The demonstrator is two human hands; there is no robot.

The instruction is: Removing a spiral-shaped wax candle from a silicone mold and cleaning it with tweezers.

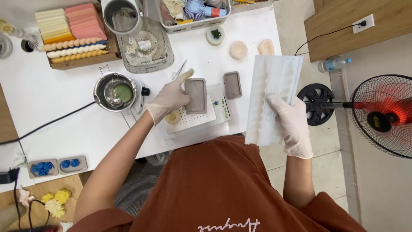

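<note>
The left hand [171, 99] clamps a grey rectangular mould [195, 95], long axis upright, on the surface [56, 94]; the right hand [293, 124] grips a long white mould [274, 96].

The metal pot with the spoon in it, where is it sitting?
The metal pot stands on the white table, just beyond the left hand, in front of the cardboard box of candles.

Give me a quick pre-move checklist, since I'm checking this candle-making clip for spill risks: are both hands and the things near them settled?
1. Left hand grips grey rectangular mould: ok.
2. Mould rests flat on white perforated board: ok.
3. Right hand holds long white mould, part past the table edge: not ok.
4. Metal pot upright: ok.
5. Whether the wax is liquid: cannot tell.
</note>
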